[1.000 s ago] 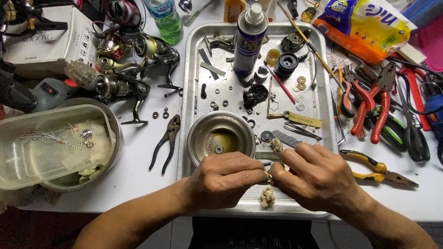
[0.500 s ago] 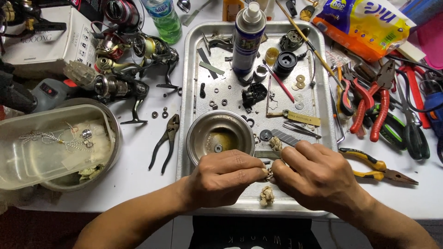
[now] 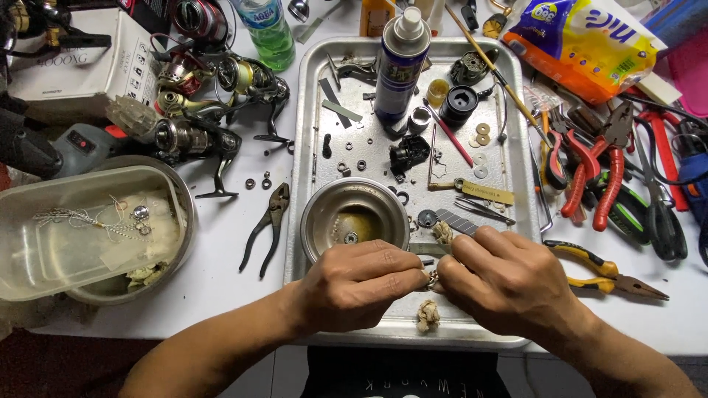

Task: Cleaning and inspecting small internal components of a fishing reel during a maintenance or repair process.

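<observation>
Left hand [image 3: 354, 284] and right hand [image 3: 509, 284] meet fingertip to fingertip over the metal tray [image 3: 310, 147]. Both pinch a small metal part [image 3: 433, 278], fingers closed tight on it. Part too small to resolve long axis or heading. Steel bowl [image 3: 354, 217] just beyond left fingers; dirty wad [image 3: 428, 315] just below fingertips.

Bright even overhead light, sharp focus

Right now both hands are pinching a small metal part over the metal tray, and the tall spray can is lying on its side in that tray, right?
Not quite. The head view shows the spray can standing upright in the tray. The rest holds: the left hand and right hand pinch a small metal part over it.
</observation>
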